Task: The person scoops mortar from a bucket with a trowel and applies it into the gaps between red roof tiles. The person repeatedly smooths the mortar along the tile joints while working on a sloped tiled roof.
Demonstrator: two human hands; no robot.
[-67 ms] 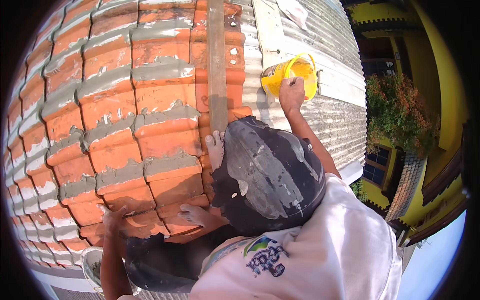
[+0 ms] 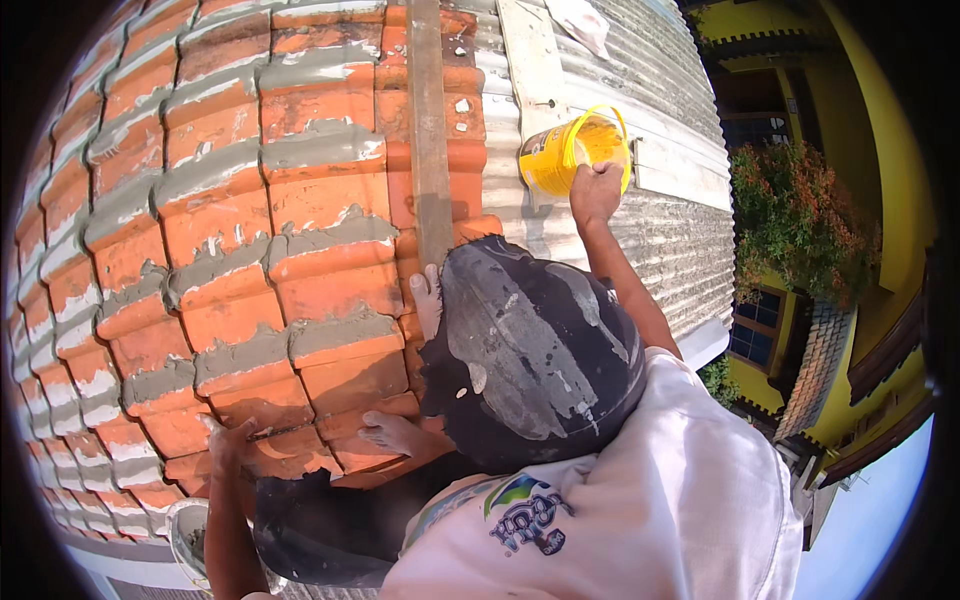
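Note:
My left hand (image 2: pixel 230 442) rests on the lower orange roof tiles (image 2: pixel 290 450), its fingers and thumb spread apart. At the upper right, my right hand (image 2: pixel 597 190) is at the mouth of a yellow plastic bucket (image 2: pixel 548 160), which lies tilted with its handle raised. The fingers of this hand are curled together; what they hold, if anything, is hidden. Orange-yellow shows inside the bucket. One bare foot (image 2: pixel 427 300) stands by a wooden plank (image 2: pixel 430 150), the other foot (image 2: pixel 390 432) on the tiles. Grey mortar (image 2: pixel 340 328) lines the tile joints.
Corrugated roofing sheets (image 2: pixel 660 110) slope away on the right, with a pale board (image 2: pixel 535 65) and a white bag-like thing (image 2: pixel 580 25) on them. A whitish bucket (image 2: pixel 188 530) with grey material stands at the lower left. Beyond the roof edge are a tree (image 2: pixel 800 220) and a yellow house.
My right hand has shifted slightly right and down against the bucket's mouth. The view has moved a little. My left hand stays on the tiles.

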